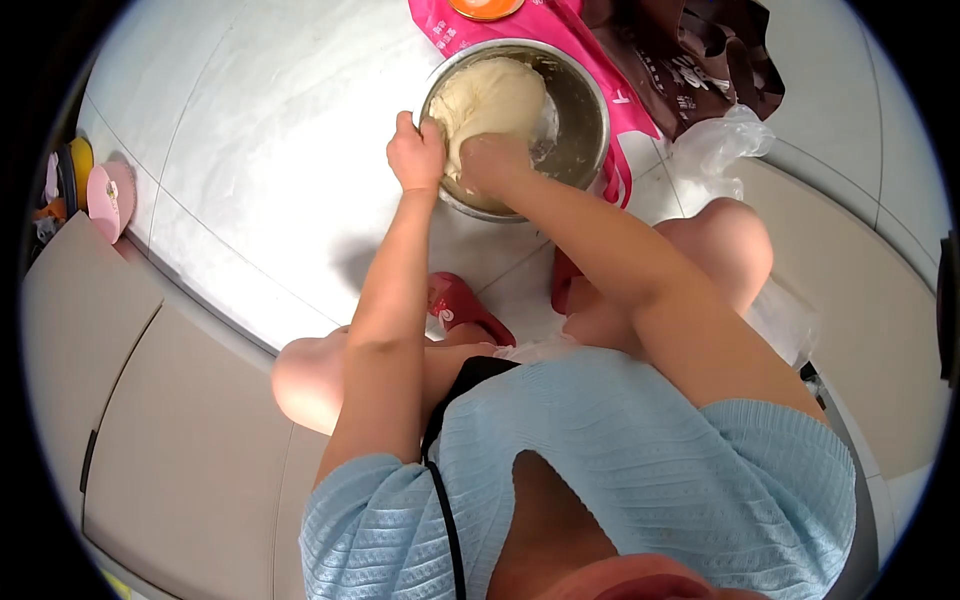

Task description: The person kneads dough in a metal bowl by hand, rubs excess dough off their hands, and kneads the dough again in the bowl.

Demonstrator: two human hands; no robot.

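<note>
A metal bowl (577,112) stands on the floor in front of me, with a large pale lump of dough (495,92) filling its left side. My left hand (415,155) is closed on the bowl's left rim. Inside the bowl, my right hand (494,164) presses into the near edge of the dough; its fingers are curled and partly hidden. Smears of dough cling to the bowl's inner wall.
Under and behind the bowl lies a pink bag (440,25) with an orange round object (486,8) on it. A dark brown bag (690,60) and crumpled clear plastic (725,145) lie to the right. Cabinets (190,430) flank me; red slippers (465,308) are below.
</note>
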